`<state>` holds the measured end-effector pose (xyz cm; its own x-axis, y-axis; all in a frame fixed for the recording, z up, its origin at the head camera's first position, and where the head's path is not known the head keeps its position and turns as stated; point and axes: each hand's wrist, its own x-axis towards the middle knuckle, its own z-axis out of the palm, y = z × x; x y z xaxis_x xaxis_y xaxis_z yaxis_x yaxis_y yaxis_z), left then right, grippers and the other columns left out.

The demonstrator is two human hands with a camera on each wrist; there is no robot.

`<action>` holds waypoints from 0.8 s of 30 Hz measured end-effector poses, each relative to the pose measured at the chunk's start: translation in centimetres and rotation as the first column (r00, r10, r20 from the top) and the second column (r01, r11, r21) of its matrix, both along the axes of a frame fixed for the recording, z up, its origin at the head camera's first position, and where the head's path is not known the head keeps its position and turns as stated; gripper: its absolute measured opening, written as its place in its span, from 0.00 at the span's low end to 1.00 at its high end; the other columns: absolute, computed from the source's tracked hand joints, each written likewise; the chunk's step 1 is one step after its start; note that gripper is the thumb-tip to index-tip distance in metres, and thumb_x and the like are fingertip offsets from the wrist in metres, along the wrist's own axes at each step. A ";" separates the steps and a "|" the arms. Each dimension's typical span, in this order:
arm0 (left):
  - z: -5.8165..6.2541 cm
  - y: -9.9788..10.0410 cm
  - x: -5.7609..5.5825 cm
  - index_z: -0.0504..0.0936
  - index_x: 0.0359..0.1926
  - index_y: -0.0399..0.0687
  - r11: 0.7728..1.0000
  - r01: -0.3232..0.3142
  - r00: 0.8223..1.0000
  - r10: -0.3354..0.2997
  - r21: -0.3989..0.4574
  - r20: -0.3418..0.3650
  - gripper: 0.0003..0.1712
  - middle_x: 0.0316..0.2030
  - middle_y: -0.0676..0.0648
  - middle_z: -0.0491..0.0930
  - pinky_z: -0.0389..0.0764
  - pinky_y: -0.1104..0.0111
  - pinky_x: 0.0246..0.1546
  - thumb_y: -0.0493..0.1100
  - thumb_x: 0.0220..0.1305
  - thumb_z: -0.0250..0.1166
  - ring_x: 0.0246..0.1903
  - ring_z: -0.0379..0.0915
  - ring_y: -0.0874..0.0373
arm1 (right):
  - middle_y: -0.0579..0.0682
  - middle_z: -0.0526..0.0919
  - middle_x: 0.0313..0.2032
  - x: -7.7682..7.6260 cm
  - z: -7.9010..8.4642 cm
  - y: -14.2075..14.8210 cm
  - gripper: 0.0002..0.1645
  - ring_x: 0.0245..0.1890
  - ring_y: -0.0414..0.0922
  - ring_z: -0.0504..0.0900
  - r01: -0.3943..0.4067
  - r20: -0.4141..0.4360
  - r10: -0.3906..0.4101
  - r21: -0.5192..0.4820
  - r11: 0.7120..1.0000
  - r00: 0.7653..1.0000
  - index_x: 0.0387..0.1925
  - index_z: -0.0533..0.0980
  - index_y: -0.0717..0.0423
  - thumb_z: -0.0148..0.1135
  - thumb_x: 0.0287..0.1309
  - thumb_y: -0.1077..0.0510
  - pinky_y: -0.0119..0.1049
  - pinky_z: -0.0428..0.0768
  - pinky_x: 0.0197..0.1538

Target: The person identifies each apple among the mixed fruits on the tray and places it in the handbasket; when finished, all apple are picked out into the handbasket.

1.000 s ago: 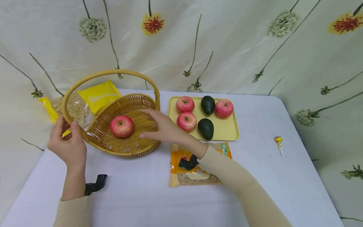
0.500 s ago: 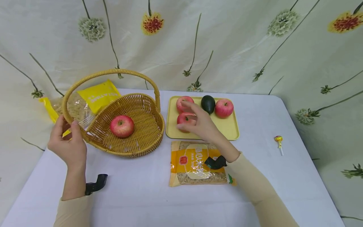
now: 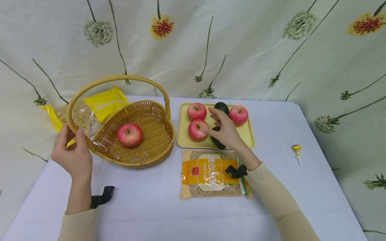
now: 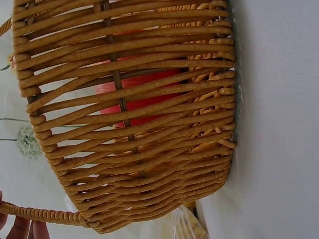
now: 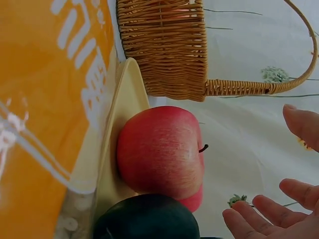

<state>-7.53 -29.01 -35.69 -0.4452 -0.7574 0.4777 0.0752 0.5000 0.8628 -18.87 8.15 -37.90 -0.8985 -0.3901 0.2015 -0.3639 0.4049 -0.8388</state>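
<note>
My left hand (image 3: 73,155) grips the left end of the handle (image 3: 120,77) of a wicker basket (image 3: 156,140), thumb and fingers around it. One red apple (image 3: 129,135) lies inside; in the left wrist view it shows through the weave. My right hand (image 3: 227,132) hovers over a yellow tray (image 3: 248,142), fingers loosely bent and holding nothing. Below it is the front avocado (image 3: 217,143), partly hidden by the hand. A second avocado (image 3: 221,106) lies behind the fingertips. Three apples share the tray: back left (image 3: 197,111), front left (image 3: 197,130) near the thumb, and right (image 3: 238,115).
In front of the tray lies an orange-labelled pasta bag (image 3: 211,174), under my right wrist. Yellow pasta packs (image 3: 105,103) stand behind the basket's left side. A lollipop (image 3: 297,152) lies on the white tablecloth at right. A flower-printed curtain (image 3: 247,50) hangs behind.
My right hand has moved right, out of the basket and across to the tray, now over the front avocado. The left hand stays on the handle.
</note>
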 end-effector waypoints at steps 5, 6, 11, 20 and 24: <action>0.0 0.0 0.0 0.83 0.56 0.56 1.000 0.001 1.000 -0.001 0.000 -0.005 0.17 0.46 0.58 0.84 0.70 0.81 0.37 0.44 0.67 0.60 0.39 0.71 0.75 | 0.56 0.66 0.69 -0.5 -0.4 0.1 0.45 0.66 0.55 0.70 0.010 0.038 -0.010 -0.003 1.000 0.999 0.70 0.61 0.59 0.72 0.54 0.57 0.49 0.74 0.63; 0.0 0.0 0.0 0.83 0.56 0.56 1.000 0.002 1.000 -0.002 0.000 -0.005 0.17 0.45 0.59 0.84 0.70 0.81 0.37 0.44 0.67 0.60 0.39 0.71 0.75 | 0.56 0.66 0.69 -0.6 -0.4 0.1 0.45 0.66 0.55 0.70 0.013 0.045 -0.013 -0.001 1.000 0.999 0.70 0.61 0.59 0.72 0.54 0.57 0.49 0.74 0.63; 0.0 0.0 0.0 0.83 0.56 0.55 1.000 0.002 1.000 -0.002 -0.002 -0.009 0.17 0.45 0.59 0.84 0.69 0.81 0.37 0.44 0.67 0.60 0.39 0.71 0.76 | 0.57 0.66 0.69 -1.1 -0.9 0.1 0.45 0.66 0.56 0.70 0.013 0.072 -0.013 0.012 1.000 0.997 0.70 0.61 0.60 0.72 0.54 0.58 0.49 0.74 0.63; 0.0 0.0 0.0 0.83 0.56 0.55 1.000 0.002 1.000 -0.002 0.005 -0.007 0.18 0.47 0.56 0.84 0.70 0.81 0.37 0.44 0.67 0.60 0.40 0.72 0.75 | 0.60 0.65 0.69 -1.6 -1.5 0.0 0.46 0.65 0.57 0.70 -0.005 0.089 0.000 0.059 0.998 0.996 0.70 0.60 0.62 0.72 0.54 0.57 0.51 0.74 0.62; 0.0 0.1 -0.1 0.83 0.55 0.55 1.000 0.003 1.000 -0.003 0.003 -0.010 0.17 0.47 0.58 0.84 0.70 0.81 0.37 0.44 0.67 0.60 0.39 0.72 0.75 | 0.59 0.65 0.69 -1.7 -1.7 -0.1 0.46 0.65 0.58 0.70 -0.006 0.097 -0.001 0.070 0.998 0.995 0.70 0.60 0.61 0.72 0.54 0.57 0.51 0.73 0.63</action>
